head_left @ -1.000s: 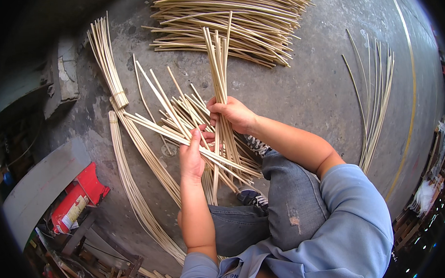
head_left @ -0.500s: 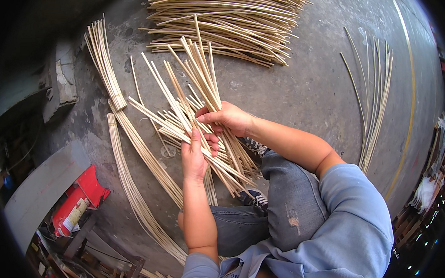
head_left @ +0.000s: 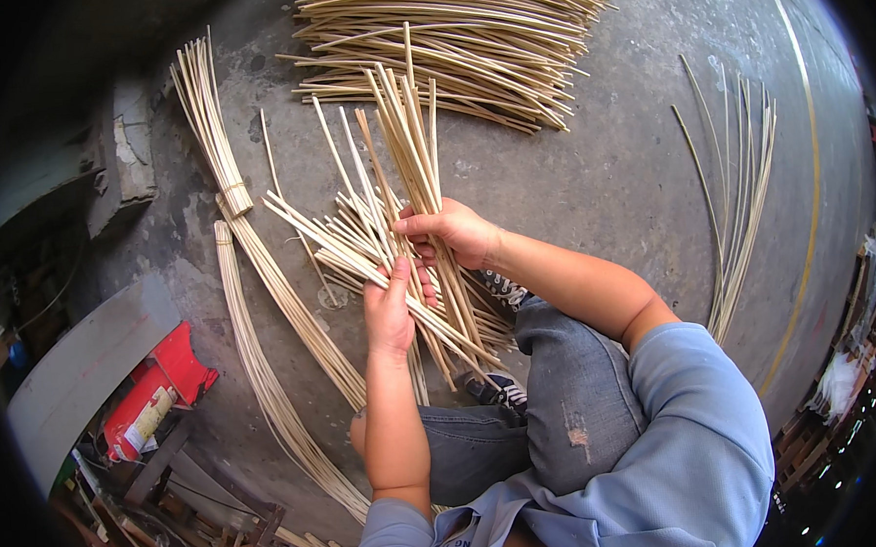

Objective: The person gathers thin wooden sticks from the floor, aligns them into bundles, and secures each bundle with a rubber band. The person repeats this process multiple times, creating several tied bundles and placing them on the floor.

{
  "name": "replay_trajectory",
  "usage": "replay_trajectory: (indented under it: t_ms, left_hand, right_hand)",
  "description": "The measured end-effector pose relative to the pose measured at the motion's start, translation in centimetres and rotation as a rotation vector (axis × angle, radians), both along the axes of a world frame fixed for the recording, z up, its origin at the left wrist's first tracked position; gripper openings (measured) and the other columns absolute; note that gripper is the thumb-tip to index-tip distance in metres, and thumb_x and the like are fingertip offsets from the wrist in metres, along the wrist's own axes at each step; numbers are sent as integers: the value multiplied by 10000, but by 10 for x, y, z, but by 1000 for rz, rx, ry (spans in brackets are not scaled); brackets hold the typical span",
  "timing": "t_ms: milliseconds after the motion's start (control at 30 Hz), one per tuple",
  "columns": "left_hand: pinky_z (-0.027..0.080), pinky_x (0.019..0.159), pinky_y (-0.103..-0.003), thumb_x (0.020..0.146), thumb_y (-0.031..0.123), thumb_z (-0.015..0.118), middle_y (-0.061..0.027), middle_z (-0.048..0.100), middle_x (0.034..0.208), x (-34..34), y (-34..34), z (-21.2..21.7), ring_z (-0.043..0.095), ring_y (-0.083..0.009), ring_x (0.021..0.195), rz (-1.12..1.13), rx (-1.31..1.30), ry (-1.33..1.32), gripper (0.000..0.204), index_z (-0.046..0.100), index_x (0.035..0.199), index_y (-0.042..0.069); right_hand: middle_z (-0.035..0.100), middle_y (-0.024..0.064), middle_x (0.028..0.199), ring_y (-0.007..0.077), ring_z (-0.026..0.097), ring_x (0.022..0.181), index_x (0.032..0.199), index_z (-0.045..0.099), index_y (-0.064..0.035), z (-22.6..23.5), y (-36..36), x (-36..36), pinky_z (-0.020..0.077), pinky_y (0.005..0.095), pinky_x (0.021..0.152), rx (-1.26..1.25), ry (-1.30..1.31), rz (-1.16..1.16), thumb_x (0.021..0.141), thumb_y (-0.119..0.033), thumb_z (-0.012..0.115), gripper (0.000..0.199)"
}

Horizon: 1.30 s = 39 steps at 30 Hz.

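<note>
My right hand (head_left: 456,232) is closed round a thick bunch of pale rattan canes (head_left: 410,143) that stands nearly upright, its thumb and fingertips meeting canes at the bunch's left side. In my left hand (head_left: 391,310) a smaller group of canes (head_left: 324,237) slants from upper left down to lower right, pinned under the thumb. A few more canes (head_left: 352,170) rise between the two hands. Behind and below them, loose canes (head_left: 350,219) lie spread on the floor, partly hidden by my hands.
A large pile of canes (head_left: 438,49) lies at the far side. Tied long bundles (head_left: 220,166) run along the left, and a sparse fan of thin canes (head_left: 743,201) lies at the right. A red object (head_left: 155,403) rests beside a grey curved panel (head_left: 95,376) at the left.
Both hands have shifted slightly right. The canes in the right hand stand closer together and more upright, and those between the hands have swung to the right.
</note>
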<state>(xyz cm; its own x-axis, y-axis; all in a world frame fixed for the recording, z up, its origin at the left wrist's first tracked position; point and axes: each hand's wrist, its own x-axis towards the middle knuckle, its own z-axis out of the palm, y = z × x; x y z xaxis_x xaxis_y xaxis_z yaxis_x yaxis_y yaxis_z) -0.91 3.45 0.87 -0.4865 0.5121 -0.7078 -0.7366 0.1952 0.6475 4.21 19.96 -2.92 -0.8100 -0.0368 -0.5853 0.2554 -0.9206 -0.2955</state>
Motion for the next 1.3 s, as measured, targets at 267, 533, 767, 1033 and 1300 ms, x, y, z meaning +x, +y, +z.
replay_trajectory:
  t_ms: [267, 533, 767, 1033, 1300]
  left_hand:
    - [619, 602, -318, 1071, 278, 576, -94, 673, 835, 0, -1, 3, 685, -171, 696, -29, -29, 22, 296, 635, 1059, -12]
    - [600, 587, -403, 1066, 374, 565, -54, 586, 726, -60, -2, 3, 653, -223, 654, 456, -49, 164, 334, 577, 1040, 41]
    - [315, 475, -269, 1045, 251, 610, 40, 398, 663, -119, 57, -26, 365, -88, 538, 709, 91, 43, 178, 521, 1002, 103]
    - [481, 990, -546, 915, 611, 706, -148, 554, 1257, -98, 189, -35, 538, -265, 1191, 212, 59, 127, 876, 324, 1468, 50]
    - [596, 732, -314, 1053, 218, 609, -89, 681, 974, -13, 44, -64, 690, -185, 873, 262, -118, 223, 242, 605, 1193, 21]
  right_hand:
    - [585, 18, 766, 122, 551, 628, 997, 636, -39, 5, 2, 1, 455, 281, 553, 92, 21, 63, 911, -129, 746, 166]
    - [654, 72, 812, 270, 713, 786, 1033, 539, -51, 37, 121, 41, 604, 439, 838, 407, -4, -384, 960, -118, 625, 130]
    - [515, 3, 724, 109, 513, 662, 877, 534, -63, 146, 173, 103, 477, 295, 635, 1201, -63, -622, 933, -78, 712, 187]
    - [589, 17, 799, 114, 567, 765, 882, 557, -49, 50, 135, 147, 476, 277, 732, 1602, -222, -292, 959, -64, 690, 155]
    - [604, 29, 653, 125, 594, 562, 779, 601, -9, 9, 159, 114, 494, 297, 540, 1362, -285, -223, 935, -98, 693, 202]
